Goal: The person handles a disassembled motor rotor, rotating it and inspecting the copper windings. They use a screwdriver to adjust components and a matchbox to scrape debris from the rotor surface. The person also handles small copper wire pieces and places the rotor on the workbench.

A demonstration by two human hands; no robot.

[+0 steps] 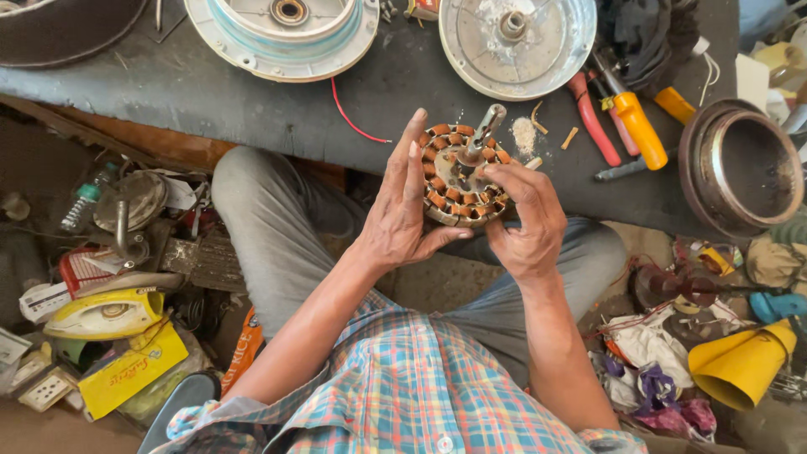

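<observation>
Left hand (402, 210) cradles round copper-wound stator with steel shaft (461, 174) — right hand (523, 220) grips its rim; shaft is pointed up-right, away over dark counter (252, 101).

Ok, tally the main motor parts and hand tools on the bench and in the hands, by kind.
Wound stator with shaft, held between left hand and right hand: 1
Round metal motor covers: 2
Dark metal ring housing: 1
Red-handled pliers: 1
Orange-handled screwdriver: 1
Total: 6
</observation>
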